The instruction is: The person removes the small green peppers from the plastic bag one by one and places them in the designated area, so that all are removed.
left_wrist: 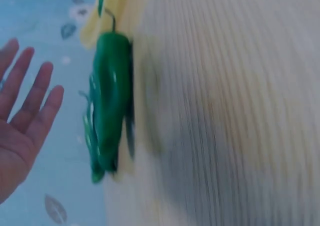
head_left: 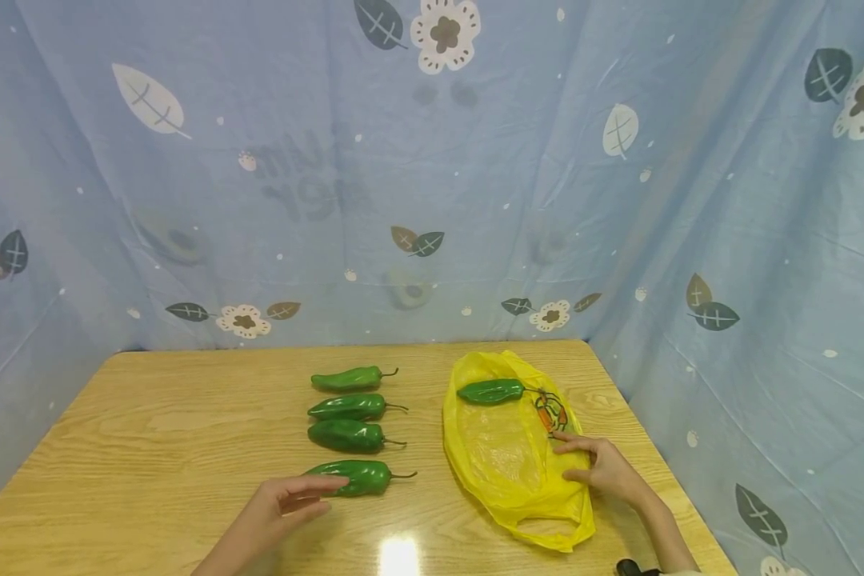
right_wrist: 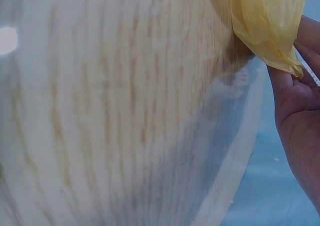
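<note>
My left hand (head_left: pixel 274 508) is at the nearest green pepper (head_left: pixel 370 478), overlapping its left end in the head view. In the left wrist view its fingers (left_wrist: pixel 32 94) are spread and hold nothing, beside the large pepper (left_wrist: pixel 111 81). Three more green peppers, a dark one (head_left: pixel 347 436), a glossy one (head_left: pixel 346 407) and a slimmer one (head_left: pixel 349 378), form a column behind, stems to the right. My right hand (head_left: pixel 612 474) holds the right edge of a yellow plastic bag (head_left: pixel 500 464) between thumb and fingers. Another green pepper (head_left: pixel 491 391) lies within the bag's outline at its far end.
The wooden table (head_left: pixel 151 456) meets a blue patterned curtain (head_left: pixel 360 184) along its back and right side. A printed design (head_left: pixel 550 412) marks the bag, and a handle loop faces the front. A small black object (head_left: pixel 630 568) shows near my right forearm.
</note>
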Demonstrator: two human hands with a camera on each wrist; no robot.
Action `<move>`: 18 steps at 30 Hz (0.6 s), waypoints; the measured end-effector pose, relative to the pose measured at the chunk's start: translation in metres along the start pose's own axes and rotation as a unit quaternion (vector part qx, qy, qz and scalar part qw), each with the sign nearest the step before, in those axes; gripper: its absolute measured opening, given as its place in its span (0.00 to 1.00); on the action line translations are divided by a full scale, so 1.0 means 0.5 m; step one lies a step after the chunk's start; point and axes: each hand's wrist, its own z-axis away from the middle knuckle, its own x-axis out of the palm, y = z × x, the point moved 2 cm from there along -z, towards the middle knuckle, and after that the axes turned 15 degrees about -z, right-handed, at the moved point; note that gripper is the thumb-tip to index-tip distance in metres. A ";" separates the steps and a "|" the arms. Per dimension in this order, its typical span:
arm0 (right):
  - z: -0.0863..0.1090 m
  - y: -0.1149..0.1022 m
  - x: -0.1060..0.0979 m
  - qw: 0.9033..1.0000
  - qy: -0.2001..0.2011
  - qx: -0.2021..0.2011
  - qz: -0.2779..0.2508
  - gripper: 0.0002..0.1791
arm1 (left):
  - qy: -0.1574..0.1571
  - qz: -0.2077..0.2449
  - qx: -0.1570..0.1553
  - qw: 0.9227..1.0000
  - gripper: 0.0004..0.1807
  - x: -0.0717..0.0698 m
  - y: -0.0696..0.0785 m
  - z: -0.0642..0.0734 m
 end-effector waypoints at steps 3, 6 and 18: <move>0.000 -0.001 0.000 1.000 0.002 -0.002 0.006 0.20 | 0.007 -0.003 -0.005 1.000 0.16 0.020 0.014 -0.014; 0.001 -0.003 0.000 1.000 0.003 -0.006 0.008 0.20 | 0.016 -0.007 -0.012 1.000 0.16 0.039 0.023 -0.035; 0.004 -0.002 0.002 1.000 0.003 -0.004 -0.008 0.20 | 0.029 0.012 -0.002 0.999 0.16 0.119 0.058 -0.126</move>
